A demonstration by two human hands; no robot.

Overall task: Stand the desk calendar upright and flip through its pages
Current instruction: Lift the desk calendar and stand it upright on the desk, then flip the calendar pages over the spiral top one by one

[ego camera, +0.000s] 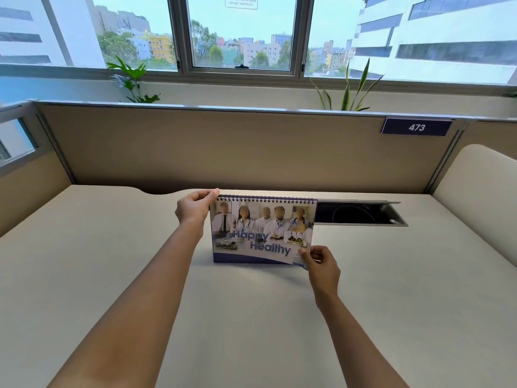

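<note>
A spiral-bound desk calendar [263,231] stands upright on the pale desk [112,275], its cover page facing me with a group photo and the words "Happy Healthy". My left hand [195,207] pinches the calendar's top left corner at the wire binding. My right hand [321,264] grips the lower right corner of the cover page between thumb and fingers, and that corner curls slightly off the calendar.
An open cable tray [363,215] with a raised lid lies in the desk just right of and behind the calendar. A beige partition [223,152] with a "473" plate [416,127] closes the back. Potted plants and a window stand beyond it.
</note>
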